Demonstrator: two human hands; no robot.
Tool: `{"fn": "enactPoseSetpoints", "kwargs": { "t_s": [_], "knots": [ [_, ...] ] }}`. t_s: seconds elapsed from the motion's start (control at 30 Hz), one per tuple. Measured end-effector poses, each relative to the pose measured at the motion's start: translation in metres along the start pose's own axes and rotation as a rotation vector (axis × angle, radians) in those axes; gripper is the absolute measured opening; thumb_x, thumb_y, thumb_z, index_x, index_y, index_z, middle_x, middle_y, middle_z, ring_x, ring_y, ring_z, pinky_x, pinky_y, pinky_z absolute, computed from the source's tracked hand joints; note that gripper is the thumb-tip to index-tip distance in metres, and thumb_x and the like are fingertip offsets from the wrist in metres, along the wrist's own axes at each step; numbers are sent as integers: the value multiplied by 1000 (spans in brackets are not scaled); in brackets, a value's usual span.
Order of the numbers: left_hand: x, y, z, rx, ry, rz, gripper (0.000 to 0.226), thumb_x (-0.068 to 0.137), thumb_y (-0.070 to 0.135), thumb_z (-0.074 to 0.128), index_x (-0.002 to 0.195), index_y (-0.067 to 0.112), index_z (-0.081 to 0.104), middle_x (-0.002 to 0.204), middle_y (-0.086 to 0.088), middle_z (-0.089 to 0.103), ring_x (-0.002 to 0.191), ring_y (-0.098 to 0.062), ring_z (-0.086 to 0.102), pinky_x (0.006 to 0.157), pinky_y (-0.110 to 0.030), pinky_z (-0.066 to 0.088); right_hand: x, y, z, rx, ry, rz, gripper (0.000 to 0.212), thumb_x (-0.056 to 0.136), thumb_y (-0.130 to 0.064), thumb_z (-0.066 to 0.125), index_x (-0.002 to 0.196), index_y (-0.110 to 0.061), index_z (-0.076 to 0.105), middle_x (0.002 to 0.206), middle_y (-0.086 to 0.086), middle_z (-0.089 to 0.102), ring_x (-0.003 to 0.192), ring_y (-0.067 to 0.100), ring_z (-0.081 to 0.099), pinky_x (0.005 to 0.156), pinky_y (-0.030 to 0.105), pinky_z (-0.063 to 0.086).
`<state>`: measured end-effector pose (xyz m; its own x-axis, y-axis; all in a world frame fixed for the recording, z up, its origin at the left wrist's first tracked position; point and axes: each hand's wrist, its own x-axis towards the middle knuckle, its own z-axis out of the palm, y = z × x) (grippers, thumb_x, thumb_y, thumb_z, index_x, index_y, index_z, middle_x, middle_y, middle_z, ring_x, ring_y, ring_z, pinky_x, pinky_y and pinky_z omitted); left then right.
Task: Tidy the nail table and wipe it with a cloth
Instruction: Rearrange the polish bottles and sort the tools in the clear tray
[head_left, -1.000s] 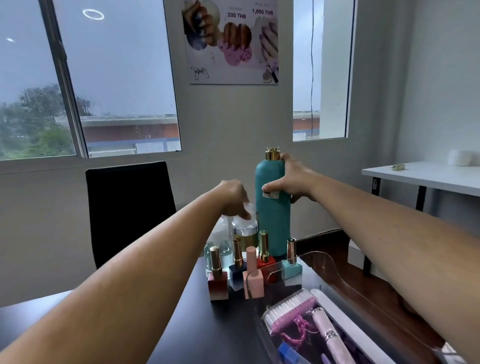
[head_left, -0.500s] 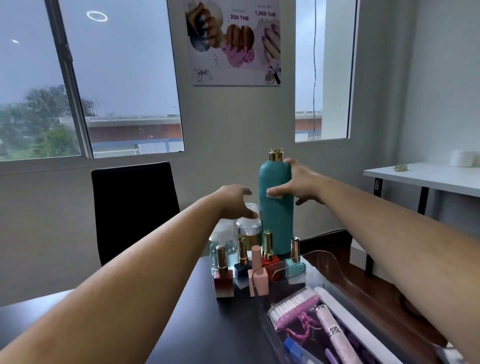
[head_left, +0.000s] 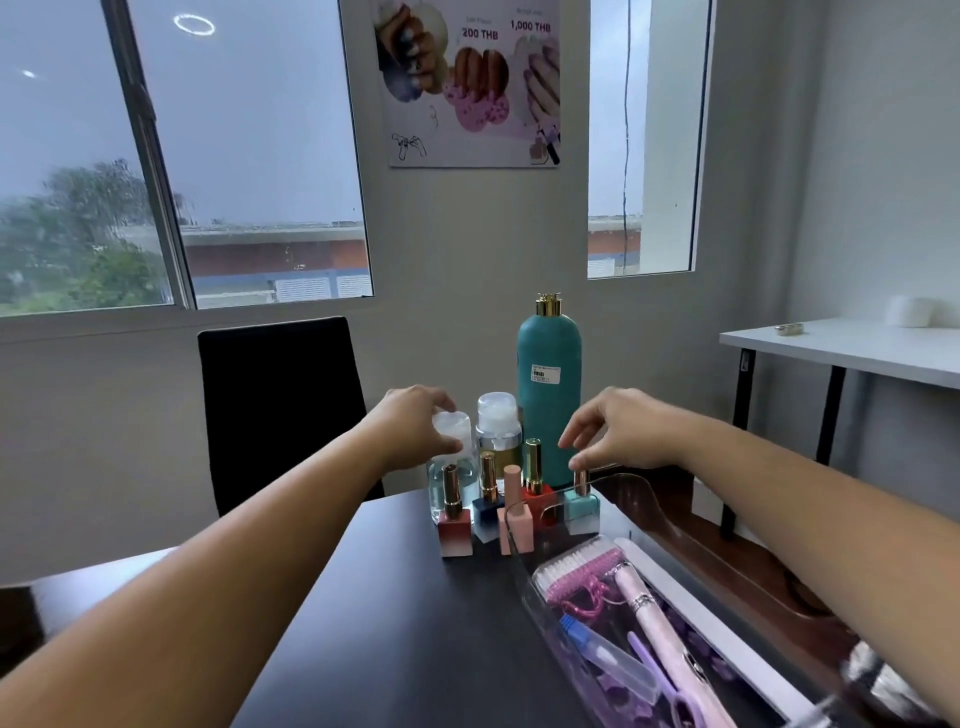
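Tidying is proceeding, counter (head_left: 363, 597) wiping pending: left hand (head_left: 415, 428) is gripping the clear bottle (head_left: 465, 470), right hand (head_left: 623, 431) is hovering loosely spread, seemingly empty.

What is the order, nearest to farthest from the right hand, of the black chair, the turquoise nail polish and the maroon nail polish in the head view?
1. The turquoise nail polish, just below the right hand.
2. The maroon nail polish, left end of the row.
3. The black chair, far left at the back.

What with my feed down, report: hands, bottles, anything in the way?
Left hand grips clear bottle by cap. Right hand open above teal polish. Tall teal bottle stands free. Tool tray close beside polish row.
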<state>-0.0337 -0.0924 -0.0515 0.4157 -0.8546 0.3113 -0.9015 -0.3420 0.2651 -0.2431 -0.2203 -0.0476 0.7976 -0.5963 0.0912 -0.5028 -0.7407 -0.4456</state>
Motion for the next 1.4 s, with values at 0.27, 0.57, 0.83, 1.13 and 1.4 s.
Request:
{"fn": "enactPoseSetpoints", "kwargs": {
  "t_s": [0.27,0.57,0.83,1.13,1.4],
  "knots": [
    [16,-3,9,-44,65,-46,44,70,35,79,109,23,62,110,-7,65,101,-20,56,77,-24,42,14,4,8,-59,47,-2,6,77,-10,75,77,-16,76,78,-6,69,69,4,64,57,12,46],
    [36,-6,17,-56,93,-62,45,72,33,78,112,21,63,113,-9,63,87,-17,51,72,-24,39,33,16,8,-106,129,-11,7,78,-10,75,83,-14,72,81,-3,67,76,10,64,61,14,46],
    [39,-11,22,-89,123,-55,42,72,33,78,110,21,64,111,-7,65,97,-18,45,76,-25,34,36,20,13,-174,177,-70,12,80,-7,72,88,-15,72,83,-6,62,80,11,61,72,21,50],
    [36,-12,24,-112,130,-61,44,72,34,77,112,22,62,111,-7,65,104,-20,50,77,-23,37,39,25,19,-235,214,-94,19,82,-6,68,99,-15,70,100,0,67,83,11,57,73,20,45],
    [7,11,0,-90,244,180,28,78,38,70,103,26,65,104,5,64,86,-7,56,70,-17,40,30,2,-2,-202,253,-190,9,81,-17,71,90,-21,71,84,-8,65,75,3,59,62,10,42]
  ]
}}
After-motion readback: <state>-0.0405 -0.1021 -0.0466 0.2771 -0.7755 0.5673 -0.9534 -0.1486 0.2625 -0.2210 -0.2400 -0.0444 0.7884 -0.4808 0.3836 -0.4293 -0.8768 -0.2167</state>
